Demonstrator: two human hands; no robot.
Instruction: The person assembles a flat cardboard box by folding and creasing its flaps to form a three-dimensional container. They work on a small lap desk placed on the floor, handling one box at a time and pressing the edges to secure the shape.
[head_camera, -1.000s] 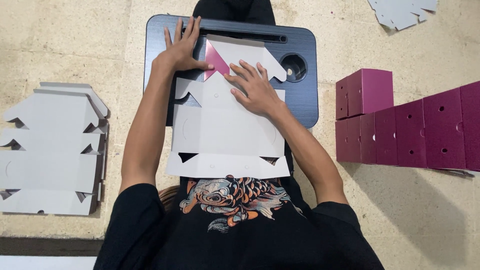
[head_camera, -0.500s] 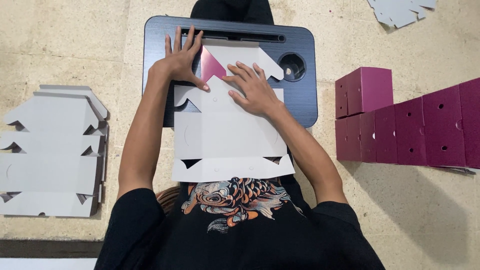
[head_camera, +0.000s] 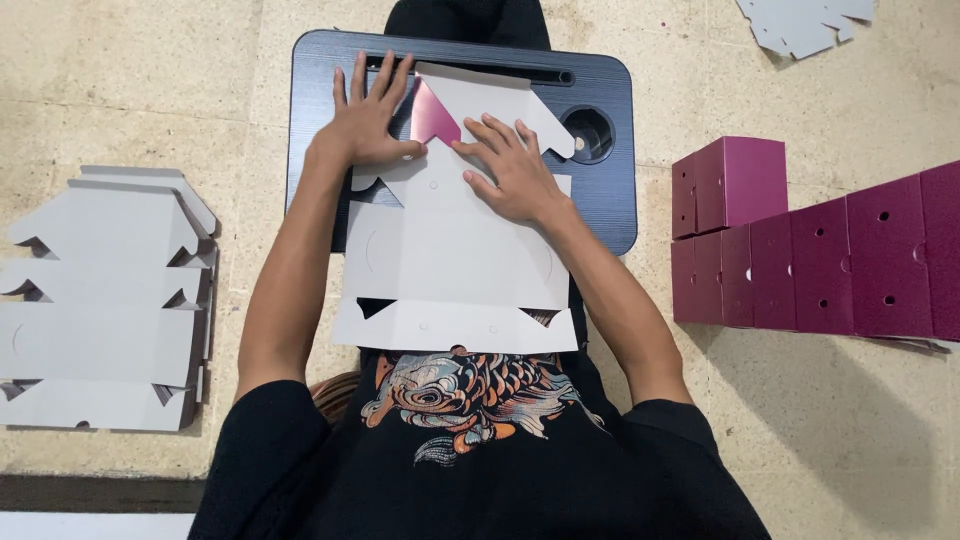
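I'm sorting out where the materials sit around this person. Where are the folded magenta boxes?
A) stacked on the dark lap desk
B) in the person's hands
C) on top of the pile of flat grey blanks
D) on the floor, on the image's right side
D: the magenta boxes stand together on the floor at the image's right, apart from the lap desk and the flat blank pile.

A flat white box blank (head_camera: 455, 265) lies across a dark lap desk (head_camera: 610, 215), its near edge overhanging toward the person's black shirt (head_camera: 470, 460). The left hand (head_camera: 365, 125) presses flat on the blank's far left part, fingers spread. The right hand (head_camera: 510, 170) rests palm down just right of it. Between them a magenta flap (head_camera: 432, 118) stands folded up. Left of the desk lies a stack of blanks (head_camera: 100, 300); right of it stand magenta boxes (head_camera: 820, 255). More blanks (head_camera: 805, 22) lie beyond the desk's far right corner.
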